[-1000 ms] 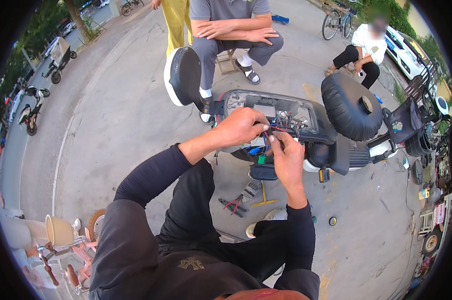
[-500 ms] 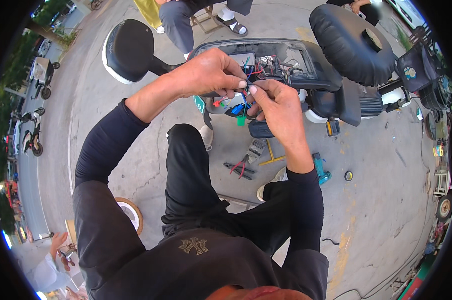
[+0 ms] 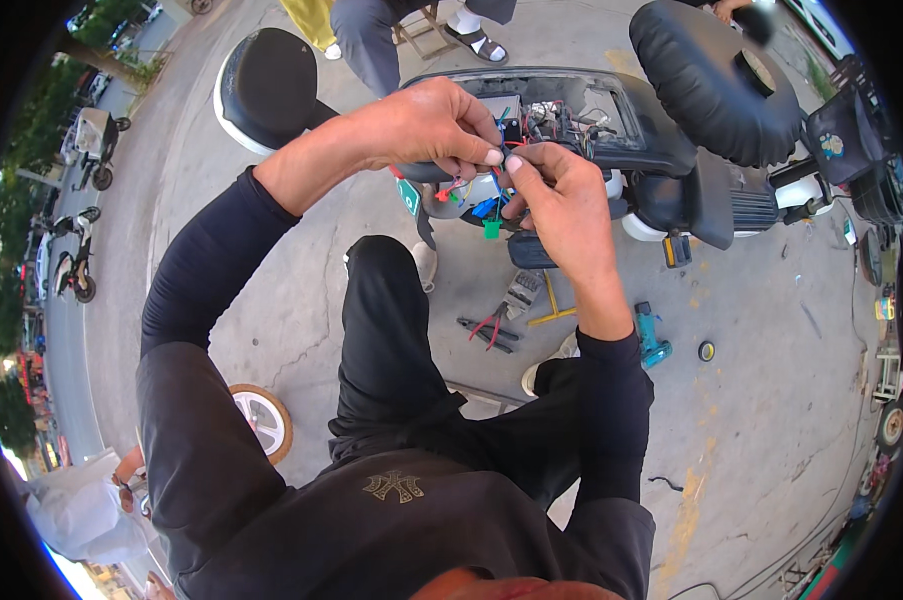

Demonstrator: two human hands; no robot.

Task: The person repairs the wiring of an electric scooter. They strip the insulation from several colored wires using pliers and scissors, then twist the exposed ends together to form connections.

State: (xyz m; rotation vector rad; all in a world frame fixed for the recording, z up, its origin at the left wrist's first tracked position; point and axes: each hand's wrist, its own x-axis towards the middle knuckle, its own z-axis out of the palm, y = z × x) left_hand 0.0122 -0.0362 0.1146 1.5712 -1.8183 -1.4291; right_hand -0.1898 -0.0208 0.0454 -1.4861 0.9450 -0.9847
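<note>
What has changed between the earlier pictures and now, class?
Since the first picture, the view has tipped down: the scooter sits higher in frame, and the teal power tool, mostly hidden then, shows. The left hand and right hand stay together at the wiring; no clear release. Pliers and tape roll stayed.

Ground here is grey concrete (image 3: 751, 420), cracked in spots, with yellow streaks (image 3: 687, 510) around 4 o'clock. Near the middle you've got pliers (image 3: 487, 331), a grey glove (image 3: 522, 293) at roughly 1 o'clock from them, and a yellow T-bar (image 3: 552, 316) at 2. Teal drill (image 3: 652, 345) sits out at 3, tape roll (image 3: 706, 351) just beyond, black strip (image 3: 665, 484) at 4.
</note>
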